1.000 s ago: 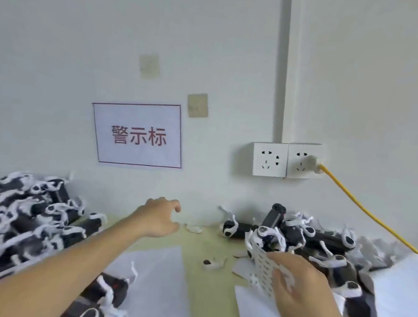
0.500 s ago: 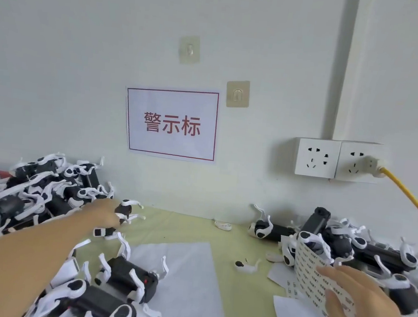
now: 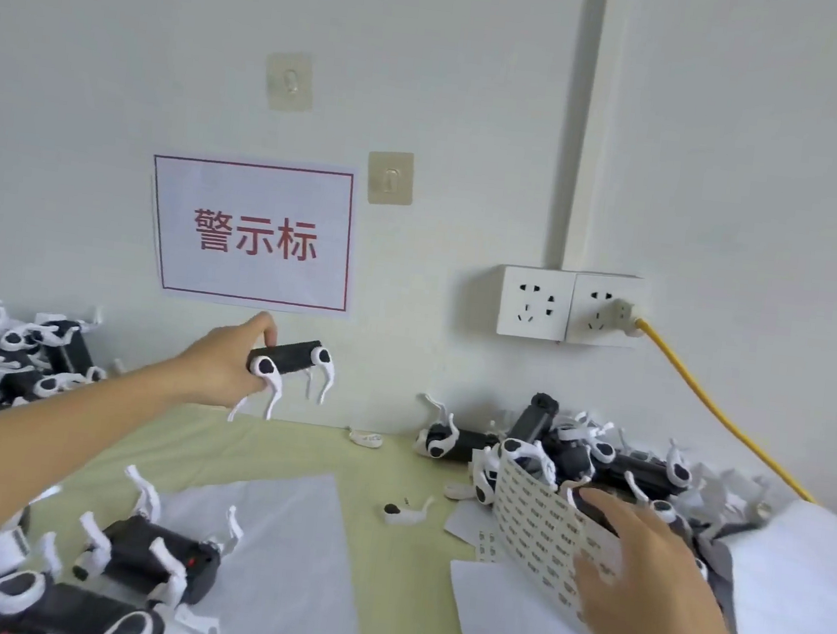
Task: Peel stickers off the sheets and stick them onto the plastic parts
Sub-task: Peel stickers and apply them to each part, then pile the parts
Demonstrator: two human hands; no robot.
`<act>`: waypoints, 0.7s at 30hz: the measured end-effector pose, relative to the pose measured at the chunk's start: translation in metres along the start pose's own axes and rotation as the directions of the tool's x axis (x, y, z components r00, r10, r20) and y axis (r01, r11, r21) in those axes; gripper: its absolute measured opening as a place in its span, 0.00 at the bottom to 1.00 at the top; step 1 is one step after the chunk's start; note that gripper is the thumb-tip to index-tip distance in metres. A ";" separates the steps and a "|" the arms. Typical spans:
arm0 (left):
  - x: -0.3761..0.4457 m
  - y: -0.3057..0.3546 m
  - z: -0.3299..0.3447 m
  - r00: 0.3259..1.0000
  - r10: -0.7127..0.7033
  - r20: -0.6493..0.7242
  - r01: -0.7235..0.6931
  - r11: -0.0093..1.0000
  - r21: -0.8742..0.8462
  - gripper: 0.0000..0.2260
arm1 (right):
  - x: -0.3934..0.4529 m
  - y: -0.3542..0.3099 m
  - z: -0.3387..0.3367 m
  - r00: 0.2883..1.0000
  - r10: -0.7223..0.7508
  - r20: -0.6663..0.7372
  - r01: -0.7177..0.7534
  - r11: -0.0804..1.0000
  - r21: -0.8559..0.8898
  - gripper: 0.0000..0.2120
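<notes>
Left hand (image 3: 225, 366) grips black-white plastic part (image 3: 293, 363) aloft; right hand (image 3: 645, 593) pinches sticker sheet (image 3: 535, 515); wall sign (image 3: 252, 234) reads 警示标

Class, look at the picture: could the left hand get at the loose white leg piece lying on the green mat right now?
Probably not as things stand: the left hand is already gripping a black-and-white plastic part in the air, though nothing blocks the leg piece.

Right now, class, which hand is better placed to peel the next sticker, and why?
The right hand: it already rests on the sticker sheet. The left hand is busy, its grip holding a black-and-white plastic part up above the table.
</notes>
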State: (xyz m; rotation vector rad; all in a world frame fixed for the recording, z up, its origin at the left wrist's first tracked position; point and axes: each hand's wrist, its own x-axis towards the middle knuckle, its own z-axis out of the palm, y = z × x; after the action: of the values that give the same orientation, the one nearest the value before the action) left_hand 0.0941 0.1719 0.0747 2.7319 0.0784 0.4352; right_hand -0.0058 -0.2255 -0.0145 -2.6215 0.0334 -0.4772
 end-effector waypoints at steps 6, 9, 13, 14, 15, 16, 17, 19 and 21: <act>-0.039 0.095 0.040 0.932 0.334 0.138 -0.332 0.942 -0.037 0.14 | 0.001 0.010 -0.009 0.994 0.108 0.030 -0.110 0.991 0.081 0.18; -0.061 0.110 0.069 0.883 0.433 0.182 -0.432 0.901 -0.052 0.17 | 0.003 0.015 -0.017 0.983 0.149 0.109 -0.175 0.939 0.296 0.12; -0.083 0.103 0.086 0.803 0.538 0.257 -0.551 0.834 -0.027 0.21 | 0.006 0.021 -0.030 0.975 0.125 0.184 -0.195 0.879 0.435 0.11; -0.088 0.099 0.088 0.778 0.555 0.293 -0.583 0.812 0.011 0.20 | 0.006 0.022 -0.032 0.974 0.126 0.188 -0.200 0.866 0.459 0.11; -0.092 0.095 0.088 0.760 0.559 0.330 -0.607 0.792 0.056 0.19 | 0.006 0.022 -0.034 0.973 0.130 0.188 -0.207 0.849 0.485 0.10; -0.096 0.092 0.087 0.752 0.551 0.362 -0.618 0.781 0.095 0.19 | 0.006 0.023 -0.035 0.973 0.131 0.188 -0.211 0.831 0.515 0.09; -0.099 0.090 0.085 0.753 0.531 0.390 -0.614 0.779 0.126 0.20 | 0.006 0.022 -0.036 0.975 0.125 0.186 -0.208 0.810 0.548 0.09; -0.105 0.088 0.078 0.756 0.488 0.437 -0.601 0.782 0.167 0.20 | 0.006 0.022 -0.037 0.979 0.111 0.169 -0.191 0.782 0.593 0.10; -0.111 0.091 0.070 0.757 0.442 0.480 -0.578 0.797 0.177 0.23 | 0.006 0.021 -0.038 0.979 0.120 0.165 -0.197 0.760 0.619 0.11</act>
State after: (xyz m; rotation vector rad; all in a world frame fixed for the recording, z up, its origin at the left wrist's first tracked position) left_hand 0.0098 0.0505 0.0148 3.0734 -0.8174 -0.0520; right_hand -0.0114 -0.2614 0.0096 -1.9461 0.0478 -0.2168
